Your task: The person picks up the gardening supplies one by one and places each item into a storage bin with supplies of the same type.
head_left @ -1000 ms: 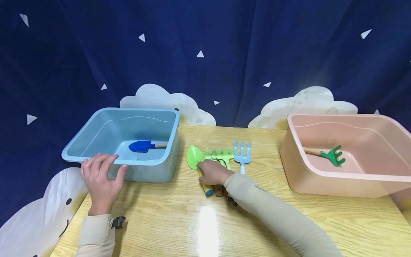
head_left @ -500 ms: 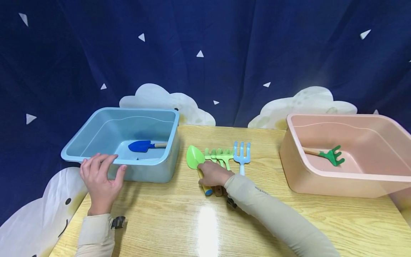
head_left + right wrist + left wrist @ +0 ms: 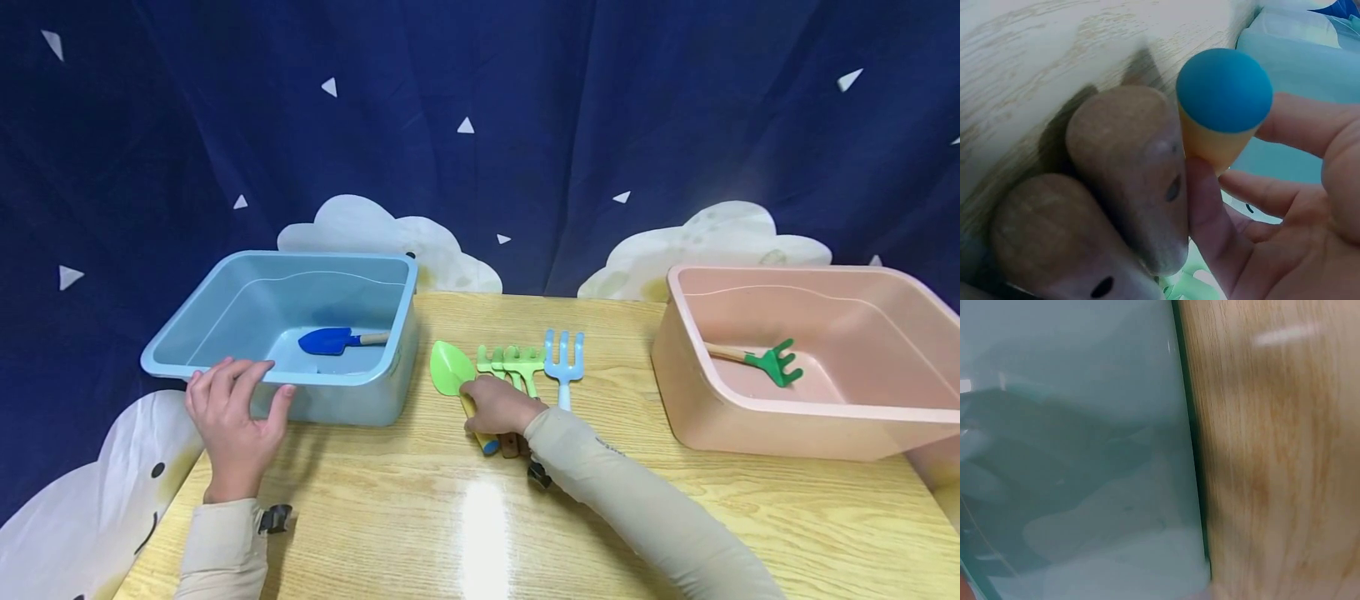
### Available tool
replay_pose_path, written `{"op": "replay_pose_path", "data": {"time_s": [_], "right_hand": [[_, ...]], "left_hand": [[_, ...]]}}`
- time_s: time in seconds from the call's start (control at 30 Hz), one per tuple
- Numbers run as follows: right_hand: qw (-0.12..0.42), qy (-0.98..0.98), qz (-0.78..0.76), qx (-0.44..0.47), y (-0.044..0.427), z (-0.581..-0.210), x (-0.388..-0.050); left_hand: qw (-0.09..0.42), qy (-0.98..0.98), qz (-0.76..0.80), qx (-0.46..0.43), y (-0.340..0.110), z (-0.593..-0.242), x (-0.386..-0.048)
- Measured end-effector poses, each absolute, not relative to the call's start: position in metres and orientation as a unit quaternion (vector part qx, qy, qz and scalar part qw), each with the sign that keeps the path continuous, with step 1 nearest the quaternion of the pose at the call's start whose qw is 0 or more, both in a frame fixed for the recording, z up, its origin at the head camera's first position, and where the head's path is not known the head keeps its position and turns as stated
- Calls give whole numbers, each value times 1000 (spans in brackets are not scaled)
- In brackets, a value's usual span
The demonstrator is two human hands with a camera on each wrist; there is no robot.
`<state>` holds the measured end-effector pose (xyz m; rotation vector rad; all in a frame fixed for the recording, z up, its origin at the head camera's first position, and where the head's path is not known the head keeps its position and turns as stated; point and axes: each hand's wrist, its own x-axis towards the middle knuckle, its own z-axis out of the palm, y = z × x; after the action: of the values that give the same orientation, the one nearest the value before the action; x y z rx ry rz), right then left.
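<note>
A light green toy trowel [image 3: 451, 367] lies on the table, its yellow handle ending in blue. My right hand [image 3: 498, 403] pinches that handle between thumb and fingers, as the right wrist view confirms. Close beside the handle are two brown wooden handles [image 3: 1132, 162], whose green rakes [image 3: 521, 362] show past the hand. Right of them lies a light blue fork [image 3: 564, 365], its lower part behind the right arm. My left hand [image 3: 236, 425] is at the near rim of the blue tub [image 3: 360, 379], fingers relaxed over the edge and thumb spread.
In the blue tub lies a dark blue trowel [image 3: 327, 341] with a wooden handle. A pink tub [image 3: 810, 429] stands on the right and holds a dark green rake [image 3: 777, 364]. Both tubs stand on the wooden table [image 3: 375, 517], with a navy curtain [image 3: 525, 100] behind.
The light green trowel has turned slightly in my right hand: its blade has swung left and its handle end a little right. The left hand has stayed at the tub rim.
</note>
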<state>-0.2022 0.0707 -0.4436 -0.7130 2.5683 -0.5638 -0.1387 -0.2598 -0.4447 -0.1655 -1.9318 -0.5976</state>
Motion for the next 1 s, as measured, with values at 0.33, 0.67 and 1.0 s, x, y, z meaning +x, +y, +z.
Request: {"op": "replay_pose_path", "data": {"time_s": [0.33, 0.67, 1.0], "right_hand": [[219, 920, -199, -259, 71, -444, -202], [224, 923, -184, -253, 70, -442, -199], [225, 927, -183, -238, 70, -443, -198]], "left_hand": [[536, -803, -250, -72, -260, -446, -140], [531, -807, -249, -73, -259, -444, -139], [520, -814, -248, -73, -261, -443, -137]]}}
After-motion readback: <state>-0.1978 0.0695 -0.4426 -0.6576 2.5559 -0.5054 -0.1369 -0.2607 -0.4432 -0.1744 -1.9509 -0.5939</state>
